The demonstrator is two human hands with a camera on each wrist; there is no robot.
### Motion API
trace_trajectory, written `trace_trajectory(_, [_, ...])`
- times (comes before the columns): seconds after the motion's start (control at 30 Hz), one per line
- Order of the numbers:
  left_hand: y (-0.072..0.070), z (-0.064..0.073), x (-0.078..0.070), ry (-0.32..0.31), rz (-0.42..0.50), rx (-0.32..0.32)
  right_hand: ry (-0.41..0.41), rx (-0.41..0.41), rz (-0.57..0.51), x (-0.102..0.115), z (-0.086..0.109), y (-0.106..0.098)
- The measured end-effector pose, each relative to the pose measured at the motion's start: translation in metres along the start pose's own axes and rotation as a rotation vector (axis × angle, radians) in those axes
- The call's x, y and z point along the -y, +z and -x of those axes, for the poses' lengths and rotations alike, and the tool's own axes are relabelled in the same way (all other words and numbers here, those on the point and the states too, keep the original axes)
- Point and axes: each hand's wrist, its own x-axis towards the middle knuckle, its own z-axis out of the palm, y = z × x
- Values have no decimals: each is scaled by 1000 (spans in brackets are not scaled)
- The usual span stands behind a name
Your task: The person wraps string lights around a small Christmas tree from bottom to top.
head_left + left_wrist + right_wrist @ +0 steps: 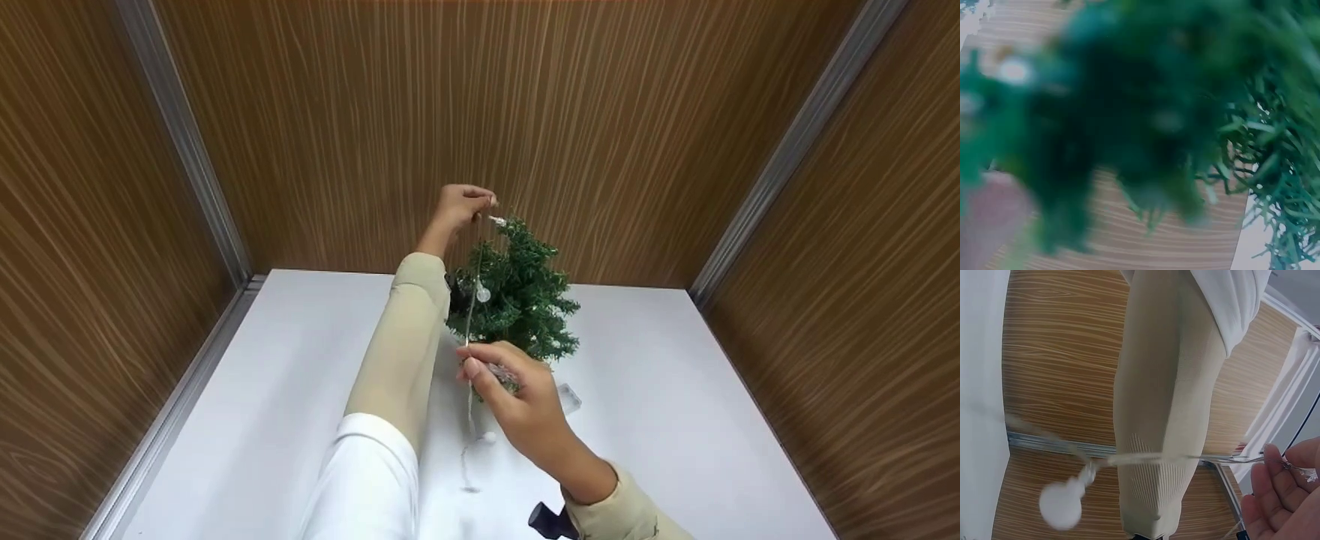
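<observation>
A small green artificial Christmas tree (pixel 525 300) stands on the white table. Beside its top, my left hand (pixel 457 206) pinches the wire of a string of lights. Lower down, in front of the tree, my right hand (pixel 525 394) pinches the same wire between thumb and fingers. A round clear bulb (pixel 483 292) hangs on the span between the hands; below the right hand, the loose end trails with a white bulb (pixel 488 437). The right wrist view shows the wire leaving the right hand (pixel 1286 489) towards a bulb (pixel 1061 505). Blurred branches (pixel 1129 112) fill most of the left wrist view.
A small clear plastic box (pixel 568 399) lies on the white table (pixel 645 390) to the right of the tree's foot. Wood-patterned panels (pixel 510 112) enclose the table at the back and both sides, with metal rails (pixel 191 150) at the corners.
</observation>
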Motion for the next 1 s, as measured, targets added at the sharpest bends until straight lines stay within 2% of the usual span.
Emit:
trace_trajectory(0.17, [-7, 1, 10, -7, -39, -19, 25, 8, -4, -2, 4, 1])
trace_trajectory(0.37, [-19, 4, 23, -1, -43, -34, 21, 6, -3, -4, 7, 1])
trace_trajectory(0.57, [-26, 8, 32, -18, -14, -42, 53, 15, 1, -5, 11, 2])
trace_trajectory(0.67, [-31, 10, 36, -29, 2, -49, 44, 20, -9, -5, 13, 3])
trace_trajectory(1.0, [-48, 24, 48, -4, 48, -85, 33, 29, -19, -3, 17, 2])
